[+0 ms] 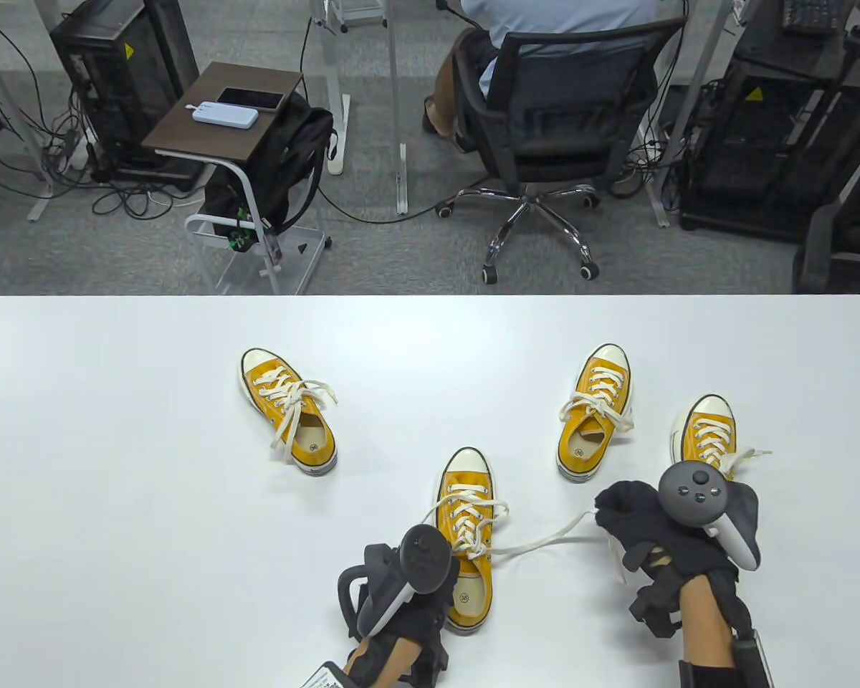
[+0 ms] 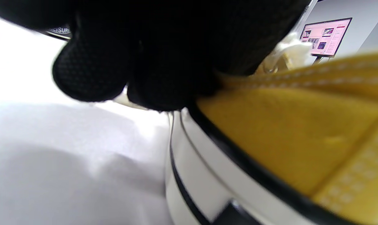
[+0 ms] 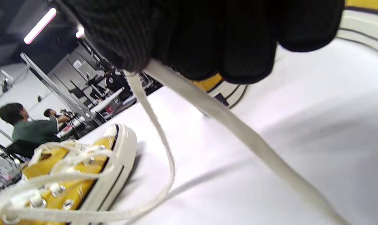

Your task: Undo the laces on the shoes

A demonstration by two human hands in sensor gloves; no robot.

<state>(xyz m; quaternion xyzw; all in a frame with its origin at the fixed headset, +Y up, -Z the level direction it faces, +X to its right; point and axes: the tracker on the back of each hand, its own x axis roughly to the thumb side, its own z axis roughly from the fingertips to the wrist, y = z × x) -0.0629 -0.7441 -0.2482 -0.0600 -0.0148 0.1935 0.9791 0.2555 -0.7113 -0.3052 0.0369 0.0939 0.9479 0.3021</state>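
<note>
the nearest shoe (image 1: 466,530) lies on the white table (image 1: 115,466), toe pointing away from the person, its lace (image 1: 545,539) drawn out in a loose line to the right. beyond that shoe sit three more yellow shoes: one far to its left (image 1: 289,410), one up to its right (image 1: 595,421), and one further right (image 1: 704,430), partly hidden behind the right hand (image 1: 638,519). the right hand has its fingers curled round the lace end; the right wrist view shows the lace (image 3: 226,122) running out from under the gloved fingers (image 3: 248,47). the left hand (image 1: 408,573) rests at the shoe's left side; the left wrist view shows fingertips (image 2: 92,72) curled against the yellow upper (image 2: 285,131) at its rim.
</note>
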